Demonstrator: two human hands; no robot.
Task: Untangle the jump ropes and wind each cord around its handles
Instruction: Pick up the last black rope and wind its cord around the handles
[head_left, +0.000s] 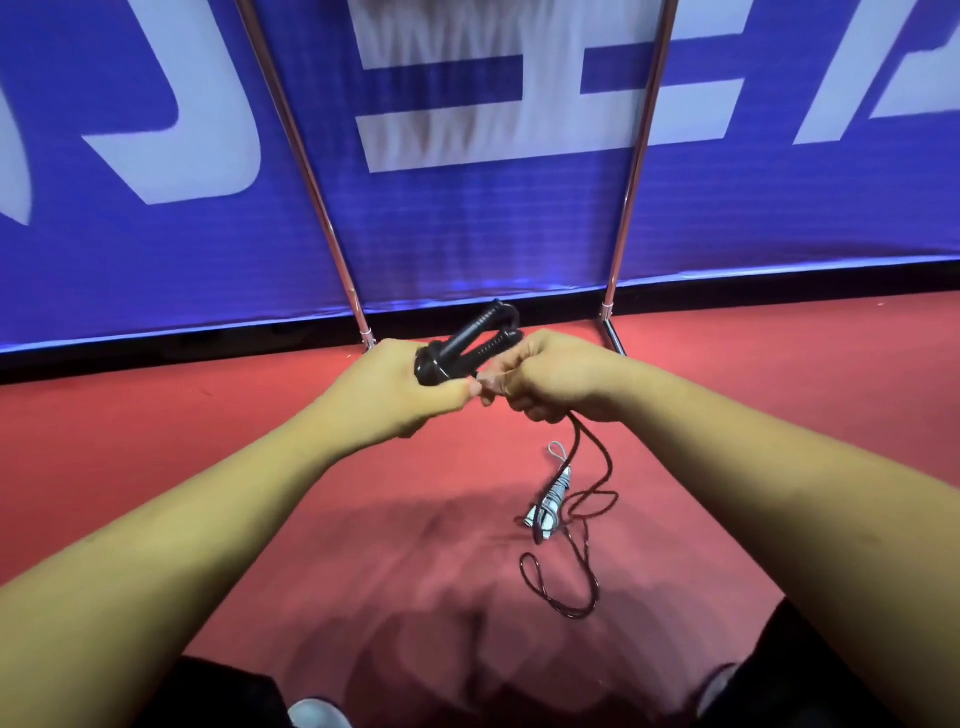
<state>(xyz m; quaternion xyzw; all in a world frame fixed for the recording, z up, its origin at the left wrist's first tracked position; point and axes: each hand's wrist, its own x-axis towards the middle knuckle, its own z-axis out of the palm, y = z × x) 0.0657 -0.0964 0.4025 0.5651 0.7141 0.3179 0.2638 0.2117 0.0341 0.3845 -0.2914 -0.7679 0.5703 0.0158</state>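
Hands gripping black handles

Left hand and right hand clench the black handles; dark cord trails below, beside the wound white rope.

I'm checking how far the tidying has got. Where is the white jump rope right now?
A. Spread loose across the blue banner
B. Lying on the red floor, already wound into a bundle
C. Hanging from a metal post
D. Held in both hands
B: the white jump rope lies wound up on the red floor, while both hands hold the black ribbed plastic handles.
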